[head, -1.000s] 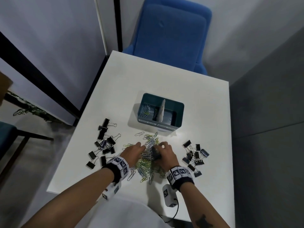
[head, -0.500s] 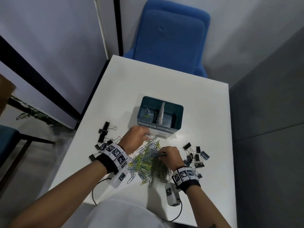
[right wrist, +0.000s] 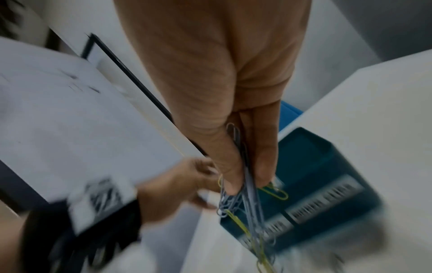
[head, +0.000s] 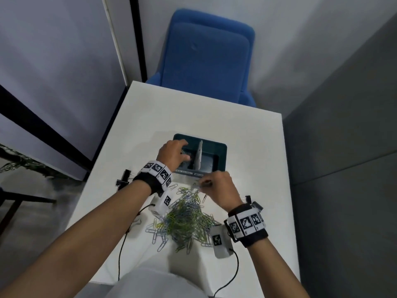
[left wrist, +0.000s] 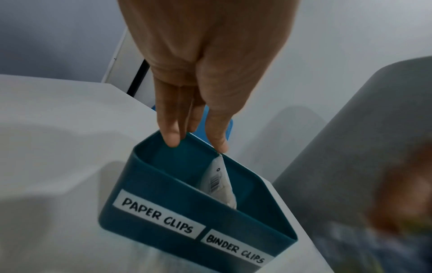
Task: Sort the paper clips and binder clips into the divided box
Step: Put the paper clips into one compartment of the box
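Right hand pinches grey and yellow paper clips; left hand open over teal box.

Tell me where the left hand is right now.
In the head view the left hand is over the left compartment of the divided box, the one labelled PAPER CLIPS. In the left wrist view its straight fingers reach the box's far rim.

A white counter carries a teal divided box near its middle, a heap of paper clips toward the near edge, and binder clips by the left edge.
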A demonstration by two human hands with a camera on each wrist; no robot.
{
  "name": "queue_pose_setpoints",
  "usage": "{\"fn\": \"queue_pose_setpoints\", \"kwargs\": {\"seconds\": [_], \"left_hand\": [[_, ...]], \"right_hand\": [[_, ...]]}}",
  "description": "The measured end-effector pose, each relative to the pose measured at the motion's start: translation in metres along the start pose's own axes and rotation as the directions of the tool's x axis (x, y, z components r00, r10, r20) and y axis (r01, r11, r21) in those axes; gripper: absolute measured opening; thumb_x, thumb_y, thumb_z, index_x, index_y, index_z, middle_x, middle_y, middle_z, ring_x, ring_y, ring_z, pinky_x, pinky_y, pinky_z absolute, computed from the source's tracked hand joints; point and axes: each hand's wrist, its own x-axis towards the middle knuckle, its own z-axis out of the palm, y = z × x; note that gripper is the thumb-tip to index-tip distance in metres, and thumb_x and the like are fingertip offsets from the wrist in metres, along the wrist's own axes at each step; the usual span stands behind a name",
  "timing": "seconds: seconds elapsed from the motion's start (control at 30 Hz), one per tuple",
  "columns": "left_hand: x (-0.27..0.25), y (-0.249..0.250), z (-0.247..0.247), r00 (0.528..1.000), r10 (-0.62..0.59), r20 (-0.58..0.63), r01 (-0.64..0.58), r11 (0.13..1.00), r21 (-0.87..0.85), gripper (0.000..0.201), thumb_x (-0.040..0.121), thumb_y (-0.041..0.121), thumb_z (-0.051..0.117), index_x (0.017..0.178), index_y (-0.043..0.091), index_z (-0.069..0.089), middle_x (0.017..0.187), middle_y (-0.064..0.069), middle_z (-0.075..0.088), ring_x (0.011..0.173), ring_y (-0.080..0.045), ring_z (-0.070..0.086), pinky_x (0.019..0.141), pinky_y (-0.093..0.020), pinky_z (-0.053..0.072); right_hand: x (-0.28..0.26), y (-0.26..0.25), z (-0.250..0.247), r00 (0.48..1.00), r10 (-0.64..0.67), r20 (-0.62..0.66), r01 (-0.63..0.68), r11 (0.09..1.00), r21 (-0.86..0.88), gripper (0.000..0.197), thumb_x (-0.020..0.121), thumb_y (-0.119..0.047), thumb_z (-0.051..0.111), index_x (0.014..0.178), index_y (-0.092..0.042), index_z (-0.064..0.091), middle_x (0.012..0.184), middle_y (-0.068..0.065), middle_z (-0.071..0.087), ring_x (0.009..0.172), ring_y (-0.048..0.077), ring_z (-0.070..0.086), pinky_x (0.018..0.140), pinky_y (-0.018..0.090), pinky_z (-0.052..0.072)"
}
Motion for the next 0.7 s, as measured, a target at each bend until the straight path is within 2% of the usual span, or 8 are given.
{"fn": "queue_pose_setpoints", "kwargs": {"seconds": [0.1,0.2,0.33,0.47,0.53,0.57,0.63,0.7], "left_hand": [[-0.022,-0.016,0.003,0.997,-0.018,-0.074,0.023,0.998,0.064,0.03,0.085,0.028,0.07,0.113,0.02,0.065,0.107,-0.003,0.07,0.09,-0.024,0.066,0.076,-0.037,0.054],[-0.054,-0.032,0.009,0.994,-0.085,-0.071,0.091,0.993,0.08,0.011,0.09,0.025,0.063,0.1,0.024,0.067,0.095,0.001,0.072,0.079,-0.022,0.065,0.067,-0.03,0.051],[-0.09,-0.048,0.026,0.988,-0.151,0.018,0.148,0.98,0.135,0.014,0.091,0.022,0.059,0.101,0.023,0.068,0.096,-0.003,0.072,0.082,-0.024,0.066,0.066,-0.029,0.049],[-0.109,-0.065,0.046,0.966,-0.181,0.187,0.125,0.953,0.274,0.032,0.091,0.032,0.056,0.121,0.02,0.054,0.115,-0.006,0.061,0.104,-0.027,0.058,0.077,-0.038,0.05],[-0.114,-0.073,0.056,0.953,-0.173,0.248,0.097,0.951,0.293,0.045,0.091,0.037,0.055,0.129,0.016,0.045,0.122,-0.009,0.052,0.114,-0.028,0.048,0.08,-0.041,0.05],[-0.115,-0.076,0.062,0.952,-0.163,0.259,0.087,0.955,0.282,0.051,0.091,0.039,0.055,0.134,0.015,0.041,0.128,-0.01,0.048,0.118,-0.029,0.044,0.083,-0.043,0.049],[-0.115,-0.079,0.074,0.943,-0.133,0.305,0.059,0.969,0.242,0.065,0.092,0.04,0.055,0.145,0.016,0.026,0.147,-0.013,0.032,0.133,-0.031,0.032,0.097,-0.047,0.043],[-0.115,-0.08,0.085,0.912,-0.131,0.39,0.047,0.975,0.217,0.075,0.094,0.044,0.05,0.152,0.019,0.008,0.159,-0.011,0.005,0.145,-0.03,0.01,0.113,-0.05,0.026]], "right_hand": [[0.024,-0.015,-0.022,0.999,-0.03,-0.036,0.03,1.0,0.01,0.013,0.077,-0.004,0.076,0.081,-0.016,0.079,0.08,-0.002,0.075,0.071,0.008,0.067,0.076,0.02,0.055],[0.057,-0.029,-0.036,0.995,-0.027,-0.092,0.028,1.0,0.008,0.013,0.076,-0.003,0.076,0.083,-0.014,0.079,0.082,0.0,0.074,0.072,0.008,0.064,0.075,0.018,0.051],[0.101,-0.034,-0.034,0.995,0.036,-0.091,-0.036,0.999,-0.006,0.014,0.074,-0.005,0.077,0.083,-0.016,0.078,0.08,0.005,0.074,0.078,0.018,0.066,0.07,0.022,0.049],[0.113,-0.028,-0.022,0.995,0.097,-0.031,-0.098,0.994,-0.046,0.031,0.076,-0.016,0.08,0.107,-0.017,0.073,0.099,0.007,0.073,0.092,0.023,0.066,0.08,0.028,0.052],[0.103,-0.023,-0.014,0.993,0.09,-0.078,-0.095,0.994,-0.059,0.037,0.079,-0.021,0.078,0.115,-0.018,0.069,0.102,0.005,0.072,0.091,0.021,0.066,0.082,0.032,0.054],[0.094,-0.018,-0.008,0.991,0.072,-0.113,-0.079,0.995,-0.054,0.034,0.08,-0.024,0.076,0.113,-0.019,0.069,0.099,0.002,0.072,0.087,0.019,0.066,0.079,0.034,0.055],[0.072,-0.005,0.011,0.992,0.043,-0.123,-0.047,0.998,-0.03,0.024,0.082,-0.026,0.074,0.105,-0.02,0.07,0.089,-0.002,0.072,0.077,0.014,0.067,0.073,0.035,0.058],[0.045,0.011,0.033,0.999,0.036,-0.027,-0.037,0.998,-0.051,0.019,0.084,-0.024,0.072,0.102,-0.019,0.07,0.091,0.0,0.072,0.078,0.017,0.067,0.074,0.038,0.059]]}}
